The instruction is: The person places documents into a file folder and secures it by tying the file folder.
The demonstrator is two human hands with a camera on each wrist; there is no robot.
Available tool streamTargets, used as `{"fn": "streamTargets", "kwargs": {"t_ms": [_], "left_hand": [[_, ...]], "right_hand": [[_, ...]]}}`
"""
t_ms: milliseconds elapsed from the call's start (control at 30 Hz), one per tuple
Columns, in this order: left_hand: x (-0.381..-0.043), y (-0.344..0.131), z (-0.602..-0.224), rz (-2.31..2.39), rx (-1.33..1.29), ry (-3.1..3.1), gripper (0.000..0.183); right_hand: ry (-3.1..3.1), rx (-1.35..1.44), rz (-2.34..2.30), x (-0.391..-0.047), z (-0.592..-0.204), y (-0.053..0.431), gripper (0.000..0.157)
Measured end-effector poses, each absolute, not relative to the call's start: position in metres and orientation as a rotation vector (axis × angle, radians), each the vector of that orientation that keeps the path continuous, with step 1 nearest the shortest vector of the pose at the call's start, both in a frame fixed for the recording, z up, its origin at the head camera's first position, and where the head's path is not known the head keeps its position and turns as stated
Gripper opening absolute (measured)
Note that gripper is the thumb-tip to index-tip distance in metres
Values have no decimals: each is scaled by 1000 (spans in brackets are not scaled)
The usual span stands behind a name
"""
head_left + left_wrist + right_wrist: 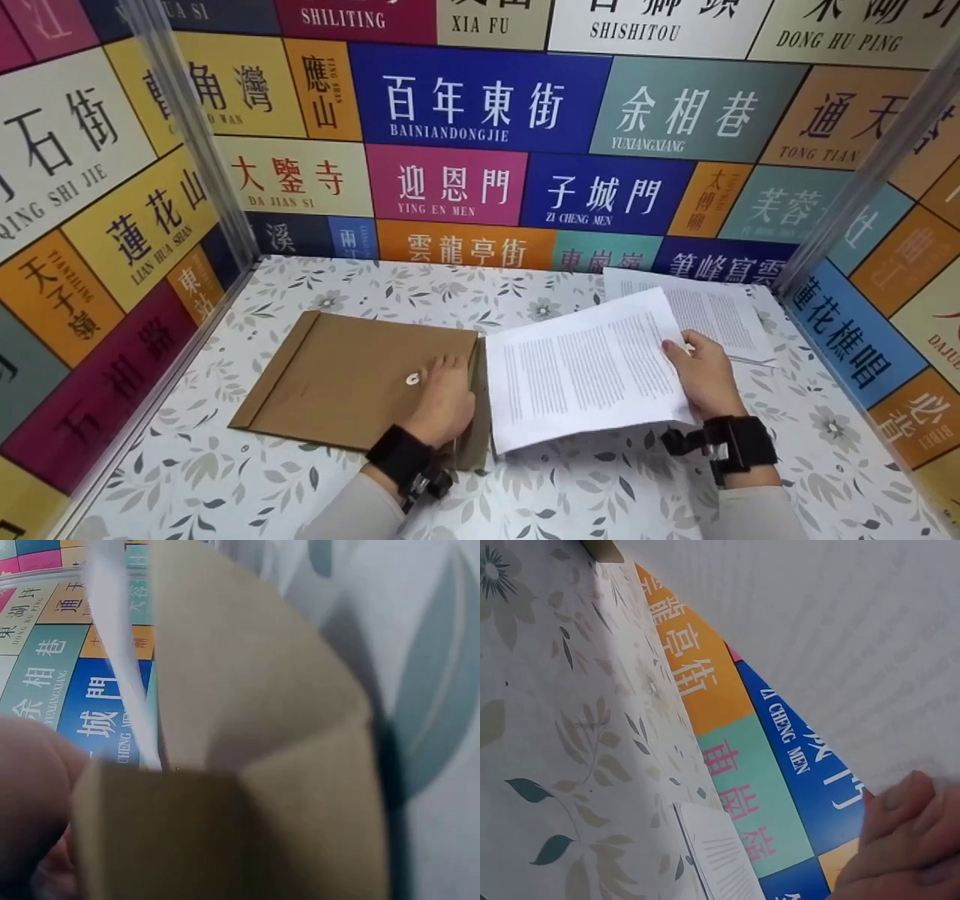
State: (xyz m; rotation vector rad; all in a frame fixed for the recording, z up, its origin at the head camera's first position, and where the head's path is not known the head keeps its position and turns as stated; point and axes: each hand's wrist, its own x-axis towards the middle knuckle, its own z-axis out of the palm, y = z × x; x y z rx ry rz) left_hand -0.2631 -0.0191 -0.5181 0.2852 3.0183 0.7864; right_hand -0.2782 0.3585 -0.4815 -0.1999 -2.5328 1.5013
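A brown kraft paper envelope lies on the table with its opening facing right. My left hand grips the upper layer at that opening, beside a white round button. In the left wrist view, the brown paper gapes apart and a blurred white sheet edge stands by the gap. My right hand pinches a printed sheet at its right edge, thumb on top. The sheet's left edge is right at the envelope's mouth. In the right wrist view, fingers support the sheet from beneath.
More printed pages lie at the table's back right, partly behind the held sheet. The table has a leaf-patterned cover. Colourful signboard walls stand behind and at both sides, with clear strips at the corners.
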Motion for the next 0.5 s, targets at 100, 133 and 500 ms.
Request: {"fn": "streamTargets", "kwargs": {"t_ms": [100,133,500], "left_hand": [[-264,-20,-515,847,320,3025,54],[-264,-21,-514,871,335,3032,52],[-255,-18,-505,914,473,3151,43]], "right_hand": [[-2536,-138,1607,-278,-480,358,26],[-2532,-126,1642,-278,-479,357,27],[-2536,-152,1536,-281,-498,312,20]]}}
